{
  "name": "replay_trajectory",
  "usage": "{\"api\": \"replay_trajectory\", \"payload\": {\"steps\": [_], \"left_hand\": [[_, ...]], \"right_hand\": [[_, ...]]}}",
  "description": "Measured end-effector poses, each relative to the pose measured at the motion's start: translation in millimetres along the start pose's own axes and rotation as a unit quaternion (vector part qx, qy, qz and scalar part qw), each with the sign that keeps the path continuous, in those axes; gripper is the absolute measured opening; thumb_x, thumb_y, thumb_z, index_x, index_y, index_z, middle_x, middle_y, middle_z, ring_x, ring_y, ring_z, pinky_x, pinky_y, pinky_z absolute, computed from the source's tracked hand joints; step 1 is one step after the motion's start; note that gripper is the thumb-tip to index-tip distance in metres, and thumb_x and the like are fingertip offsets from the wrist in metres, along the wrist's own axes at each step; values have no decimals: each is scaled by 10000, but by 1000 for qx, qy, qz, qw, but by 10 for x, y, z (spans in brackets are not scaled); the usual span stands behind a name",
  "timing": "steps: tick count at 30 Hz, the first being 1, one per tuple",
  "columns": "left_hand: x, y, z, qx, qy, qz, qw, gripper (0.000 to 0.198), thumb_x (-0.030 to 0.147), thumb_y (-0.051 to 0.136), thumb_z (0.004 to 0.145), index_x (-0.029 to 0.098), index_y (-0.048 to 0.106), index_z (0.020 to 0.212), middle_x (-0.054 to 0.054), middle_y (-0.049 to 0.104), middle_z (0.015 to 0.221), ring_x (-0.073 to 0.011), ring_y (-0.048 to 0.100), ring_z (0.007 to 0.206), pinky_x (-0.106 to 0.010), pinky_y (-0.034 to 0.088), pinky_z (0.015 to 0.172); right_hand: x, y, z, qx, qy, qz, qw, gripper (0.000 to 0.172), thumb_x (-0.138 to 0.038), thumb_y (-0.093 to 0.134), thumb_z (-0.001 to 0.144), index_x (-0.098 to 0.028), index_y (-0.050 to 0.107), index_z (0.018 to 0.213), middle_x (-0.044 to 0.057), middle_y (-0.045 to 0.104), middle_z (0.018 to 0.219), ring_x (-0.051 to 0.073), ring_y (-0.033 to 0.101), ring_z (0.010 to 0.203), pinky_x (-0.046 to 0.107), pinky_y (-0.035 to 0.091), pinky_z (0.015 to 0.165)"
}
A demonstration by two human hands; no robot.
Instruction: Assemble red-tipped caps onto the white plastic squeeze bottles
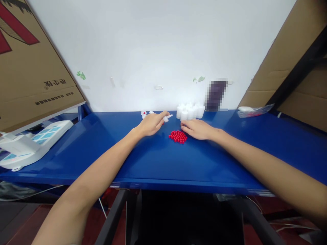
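Note:
My left hand [151, 123] rests on the blue table [158, 160] with its fingers closed around a small white bottle [167, 118] that sticks out to the right. A pile of small red beads [178, 136] lies between my hands. My right hand [196, 129] lies beside the beads, fingers curled low against the table; whether they pinch anything is hidden. A cluster of several small white bottles [190, 111] stands just behind my right hand. Small white caps [144, 113] lie behind my left hand.
A white electronic scale [30, 143] sits at the table's left end under a leaning cardboard box [28, 68]. A clear plastic bag [252, 110] lies at the back right, with more cardboard [288, 61] beyond. The white wall [158, 51] closes the back.

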State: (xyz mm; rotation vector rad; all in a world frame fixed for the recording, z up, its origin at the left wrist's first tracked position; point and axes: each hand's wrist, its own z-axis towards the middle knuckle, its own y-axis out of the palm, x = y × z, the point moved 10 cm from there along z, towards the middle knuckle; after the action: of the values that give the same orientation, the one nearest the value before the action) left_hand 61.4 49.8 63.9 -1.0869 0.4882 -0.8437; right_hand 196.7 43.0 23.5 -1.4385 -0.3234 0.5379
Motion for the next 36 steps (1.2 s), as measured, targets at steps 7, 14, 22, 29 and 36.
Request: {"api": "replay_trajectory", "payload": {"steps": [7,14,22,29,36], "left_hand": [[-6,8,0,8,5,1,1000,365,259,296,1008,190,507,1298,-66,737,950,-200,666,778,-318,473,717],[-8,7,-1,13,14,-4,1000,361,267,296,1013,189,514,1291,-61,731,941,-200,659,768,-316,466,714],[10,4,-6,10,19,-3,1000,354,262,290,1009,187,513,1272,-56,721,947,-202,651,776,-318,457,713],[-1,7,-9,9,11,1,1000,351,261,296,1007,195,521,1268,-62,732,979,-202,663,789,-317,468,718],[-12,34,-4,7,7,8,1000,361,268,300,1009,195,536,1272,-74,739,1016,-207,667,797,-324,473,720]], "right_hand": [[-2,6,13,3,-8,24,1000,259,-338,362,990,-204,581,960,88,681,887,207,594,751,310,346,657],[-54,25,50,7,-15,82,997,228,-300,374,973,-204,565,897,71,677,906,196,583,776,309,357,689],[-72,29,73,16,-28,145,989,250,-298,370,970,-195,573,866,64,659,877,194,569,788,316,381,740],[-151,10,65,16,-43,160,986,260,-277,360,971,-187,577,859,50,639,835,182,558,764,304,383,728],[-176,2,52,13,-58,166,984,240,-253,366,958,-193,562,833,29,623,789,170,543,718,296,368,701]]}}
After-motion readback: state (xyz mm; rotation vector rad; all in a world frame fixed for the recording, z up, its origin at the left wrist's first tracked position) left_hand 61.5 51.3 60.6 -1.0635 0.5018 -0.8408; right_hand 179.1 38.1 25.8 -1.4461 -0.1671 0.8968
